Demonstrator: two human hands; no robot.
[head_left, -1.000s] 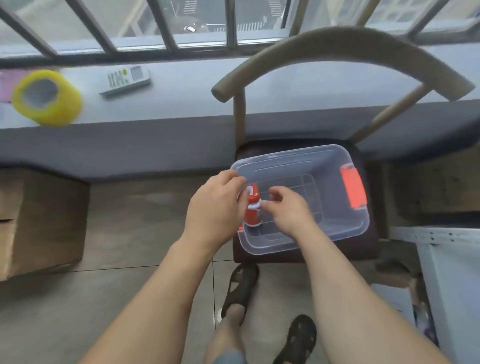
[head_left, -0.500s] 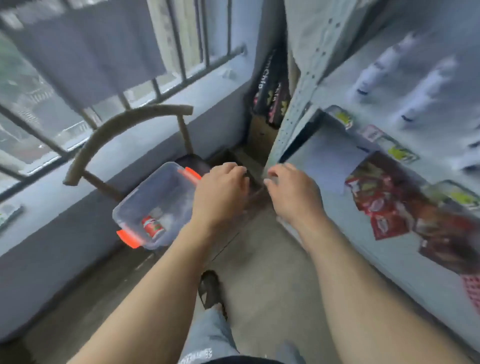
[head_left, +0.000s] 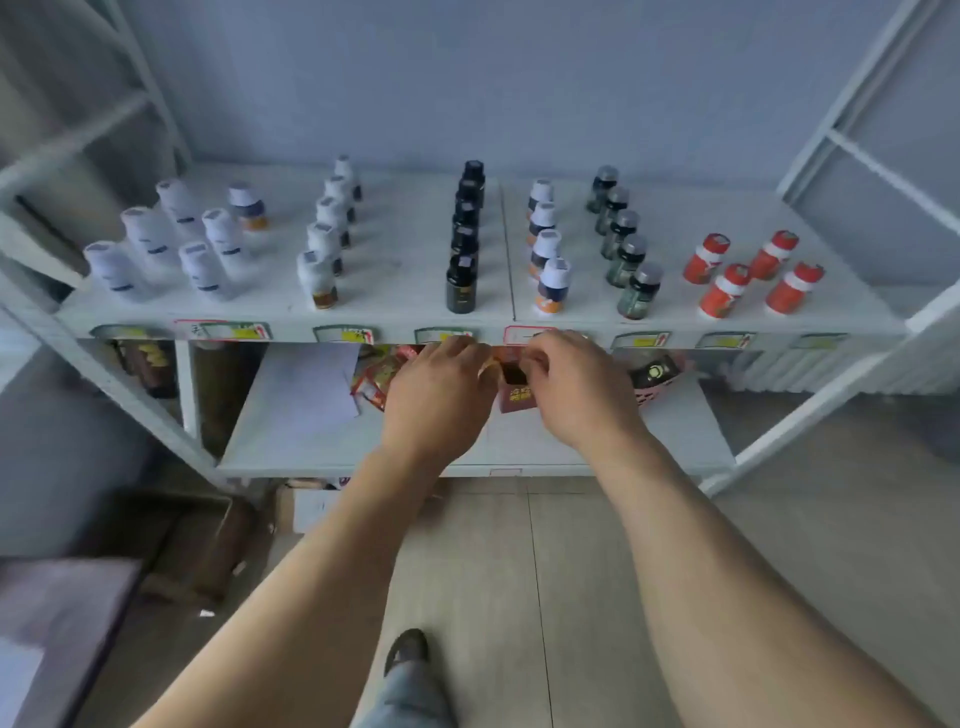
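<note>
I face a white shelf unit (head_left: 400, 283). My left hand (head_left: 441, 395) and my right hand (head_left: 576, 389) hover side by side in front of its upper board's front edge, fingers loosely curled, with nothing visibly held. Between and behind them a small dark red box (head_left: 516, 399) stands on the lower board (head_left: 311, 431). Several red bottles with white collars (head_left: 723, 292) stand at the right end of the upper board, well right of my right hand.
Rows of white (head_left: 150, 239), black (head_left: 461, 283) and grey-capped (head_left: 636, 293) bottles fill the upper board. Red packets (head_left: 376, 382), a white sheet (head_left: 311, 379) and a pink basket (head_left: 655, 391) lie on the lower board. Cardboard boxes (head_left: 197, 545) sit on the floor at left.
My view has swung right from the chair and clear bin, where the red bottle stayed, to the shelf. Both hands let go and now hang in front of the shelf.
</note>
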